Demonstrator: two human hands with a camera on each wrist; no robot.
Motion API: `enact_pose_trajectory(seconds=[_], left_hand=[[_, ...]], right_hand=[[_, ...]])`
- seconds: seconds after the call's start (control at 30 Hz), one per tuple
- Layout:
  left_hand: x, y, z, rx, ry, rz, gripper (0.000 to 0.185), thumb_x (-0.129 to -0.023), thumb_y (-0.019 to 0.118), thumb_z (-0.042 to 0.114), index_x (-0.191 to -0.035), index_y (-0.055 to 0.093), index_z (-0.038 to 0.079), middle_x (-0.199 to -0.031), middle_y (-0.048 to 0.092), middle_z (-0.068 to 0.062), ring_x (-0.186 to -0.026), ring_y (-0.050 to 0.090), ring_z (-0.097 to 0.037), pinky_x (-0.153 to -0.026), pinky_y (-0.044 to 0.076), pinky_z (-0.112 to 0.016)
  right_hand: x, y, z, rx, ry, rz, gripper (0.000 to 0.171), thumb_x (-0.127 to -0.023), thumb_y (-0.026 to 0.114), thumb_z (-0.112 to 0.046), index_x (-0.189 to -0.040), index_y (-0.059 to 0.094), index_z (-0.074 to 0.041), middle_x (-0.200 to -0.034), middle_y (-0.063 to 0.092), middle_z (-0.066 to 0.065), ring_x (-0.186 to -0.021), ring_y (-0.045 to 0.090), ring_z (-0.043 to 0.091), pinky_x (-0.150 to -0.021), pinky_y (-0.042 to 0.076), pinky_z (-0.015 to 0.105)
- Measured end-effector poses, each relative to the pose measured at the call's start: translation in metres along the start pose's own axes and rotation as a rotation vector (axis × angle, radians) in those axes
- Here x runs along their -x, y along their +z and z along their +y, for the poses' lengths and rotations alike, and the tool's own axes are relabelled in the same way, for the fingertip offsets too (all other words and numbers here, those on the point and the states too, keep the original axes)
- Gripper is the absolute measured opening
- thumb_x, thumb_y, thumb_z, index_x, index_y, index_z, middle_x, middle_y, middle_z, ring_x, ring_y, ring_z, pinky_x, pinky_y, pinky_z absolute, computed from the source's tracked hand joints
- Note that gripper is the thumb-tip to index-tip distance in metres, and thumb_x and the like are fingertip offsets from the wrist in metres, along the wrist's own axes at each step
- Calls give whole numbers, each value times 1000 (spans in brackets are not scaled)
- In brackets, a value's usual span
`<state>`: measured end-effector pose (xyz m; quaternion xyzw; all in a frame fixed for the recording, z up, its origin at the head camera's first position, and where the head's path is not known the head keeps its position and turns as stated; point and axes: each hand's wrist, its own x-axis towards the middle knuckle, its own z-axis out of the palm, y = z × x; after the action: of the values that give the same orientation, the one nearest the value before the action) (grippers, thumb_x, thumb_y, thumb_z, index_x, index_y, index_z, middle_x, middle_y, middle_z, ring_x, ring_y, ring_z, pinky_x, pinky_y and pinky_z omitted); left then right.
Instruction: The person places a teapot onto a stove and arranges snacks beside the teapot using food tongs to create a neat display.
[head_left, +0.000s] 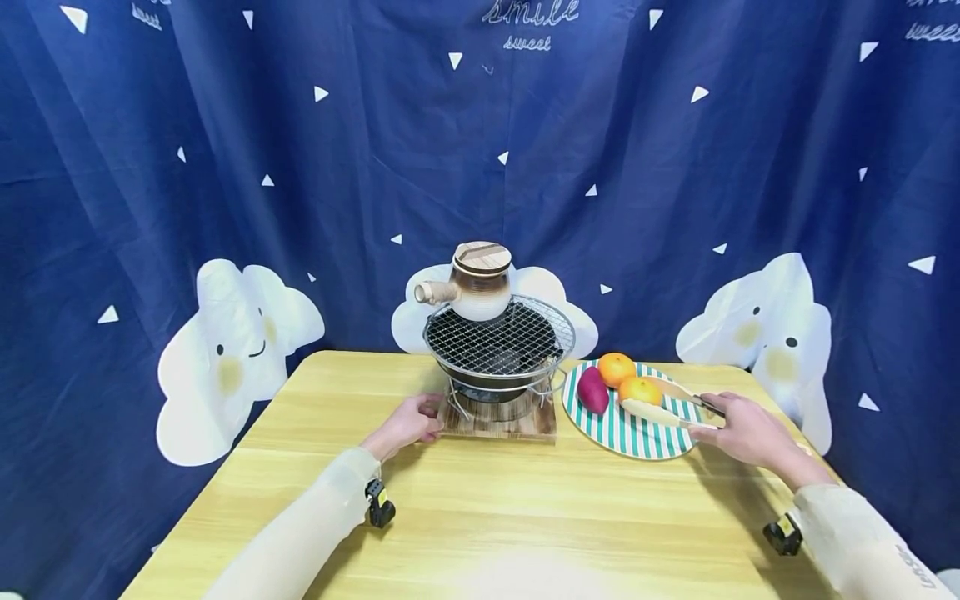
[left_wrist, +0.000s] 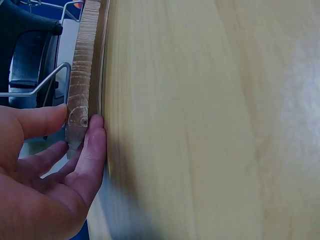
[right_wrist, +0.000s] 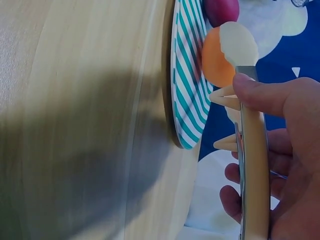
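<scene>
My left hand (head_left: 408, 423) grips the left front corner of a square wooden board (head_left: 495, 428), thumb on the top face and fingers beneath the edge, as the left wrist view shows. On that board stands a round black tabletop grill (head_left: 480, 379) with a wire mesh. In my right hand (head_left: 746, 429) is a pair of tongs (right_wrist: 254, 165) with pale heads. The heads stand on either side of the nearer orange (head_left: 640, 391). This orange sits on a green-and-white striped plate (head_left: 652, 447), beside a second orange (head_left: 616, 368) and a purple-red oval, sweet-potato-like piece (head_left: 592, 391).
A clay teapot (head_left: 482, 293) with a wooden lid and side handle stands on the mesh, its handle pointing left. The plate lies close to the grill's right side. Behind the wooden table (head_left: 480, 508) hangs a blue curtain (head_left: 360, 167) with clouds.
</scene>
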<state>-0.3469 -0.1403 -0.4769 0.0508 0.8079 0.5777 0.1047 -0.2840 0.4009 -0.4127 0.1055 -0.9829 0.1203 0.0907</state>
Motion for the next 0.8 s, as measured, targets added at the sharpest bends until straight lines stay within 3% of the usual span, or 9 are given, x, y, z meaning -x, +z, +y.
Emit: enact_pose_trajectory(seconds=[0.23,0.47,0.8], left_hand=[[-1,0,-1,-1,-4,-1,63,-86,65,-6,-146,45,-3,-112,62,-23,-77,68,-23,-73,63,-36],[-3,0,6,-21,5,-7,64,-86,64,-7,-146,44,-4,-115,61,-26,-78,67,-23,-72,63,-36],[-1,-1,5,-28,3,-11,63,-86,64,-7,-146,43,-6,-116,62,-27,-79,68,-25,-73,63,-38]], right_hand=[[4,-4,3,12,-16,10,77,-82,79,-46,-134,59,7,-129,60,33,-118,55,55,-93,48,66],[3,-20,4,22,-7,1,77,-81,81,-45,-134,59,7,-130,59,33,-118,55,55,-85,51,66],[-7,-40,-2,-4,-98,7,75,-82,81,-40,-130,58,14,-126,60,36,-114,57,54,-93,48,66]])
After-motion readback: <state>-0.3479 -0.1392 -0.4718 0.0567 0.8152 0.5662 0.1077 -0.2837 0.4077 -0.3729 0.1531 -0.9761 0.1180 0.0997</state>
